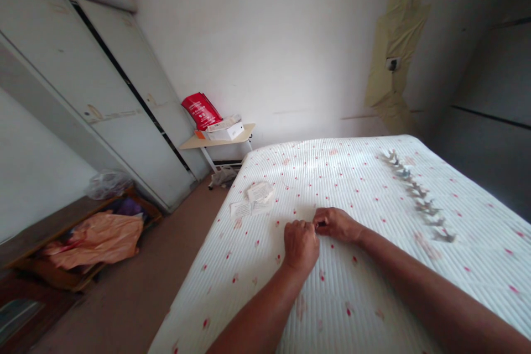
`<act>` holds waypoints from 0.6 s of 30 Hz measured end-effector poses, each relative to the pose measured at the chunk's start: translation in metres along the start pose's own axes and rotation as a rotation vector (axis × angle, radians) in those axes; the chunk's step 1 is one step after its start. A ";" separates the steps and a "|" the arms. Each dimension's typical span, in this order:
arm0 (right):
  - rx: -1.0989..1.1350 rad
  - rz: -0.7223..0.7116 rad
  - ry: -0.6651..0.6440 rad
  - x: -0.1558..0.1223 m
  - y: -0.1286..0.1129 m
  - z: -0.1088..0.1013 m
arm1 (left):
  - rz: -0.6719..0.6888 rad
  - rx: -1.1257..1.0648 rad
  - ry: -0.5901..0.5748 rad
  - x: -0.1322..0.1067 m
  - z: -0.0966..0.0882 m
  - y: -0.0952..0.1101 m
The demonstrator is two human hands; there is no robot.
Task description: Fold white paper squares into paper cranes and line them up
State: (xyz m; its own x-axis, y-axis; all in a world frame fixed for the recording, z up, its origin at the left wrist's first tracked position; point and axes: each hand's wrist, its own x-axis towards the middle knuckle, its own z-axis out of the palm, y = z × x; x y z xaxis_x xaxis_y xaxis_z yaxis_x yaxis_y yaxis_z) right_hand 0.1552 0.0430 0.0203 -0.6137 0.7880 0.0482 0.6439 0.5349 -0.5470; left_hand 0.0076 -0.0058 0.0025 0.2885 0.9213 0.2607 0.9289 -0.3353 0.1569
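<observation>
Both my hands rest close together on a white quilted bed cover (373, 287) dotted with small red marks. My left hand (301, 244) is curled, its fingers pinched toward the right one. My right hand (335, 224) is also closed in a pinch, and a small dark item shows between the fingertips; I cannot make out what it is. A few small white paper packets (255, 199) lie on the cover just beyond and left of my hands. A long row of small grey pieces (418, 196) runs along the cover to the right.
A small side table (244, 135) with a red bag (201, 110) and white boxes stands by the wall. A grey wardrobe (103, 94) fills the left. An open low box with orange fabric (97, 238) sits on the floor at left.
</observation>
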 end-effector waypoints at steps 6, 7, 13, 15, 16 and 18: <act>-0.051 0.030 -0.008 0.002 0.000 0.001 | -0.043 0.002 -0.016 0.001 0.002 0.000; -0.065 0.033 -0.009 0.002 -0.001 0.002 | -0.065 -0.014 -0.022 0.001 0.002 -0.001; -0.169 -0.014 -0.002 0.002 -0.004 0.006 | -0.102 -0.025 -0.046 0.003 -0.002 0.002; -0.198 -0.015 0.004 0.002 -0.004 0.006 | -0.106 -0.011 -0.059 0.002 -0.004 0.003; -0.203 -0.012 0.003 0.002 -0.004 0.005 | -0.114 -0.010 -0.063 0.002 -0.004 0.003; -0.182 -0.012 -0.016 0.002 -0.003 0.003 | -0.135 -0.023 -0.064 0.002 -0.005 0.002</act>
State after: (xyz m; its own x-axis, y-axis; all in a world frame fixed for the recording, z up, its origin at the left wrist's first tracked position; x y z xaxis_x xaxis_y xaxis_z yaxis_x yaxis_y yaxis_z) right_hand 0.1509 0.0427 0.0196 -0.6283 0.7770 0.0397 0.7077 0.5919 -0.3858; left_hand 0.0092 -0.0058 0.0079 0.1762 0.9687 0.1748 0.9549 -0.2113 0.2087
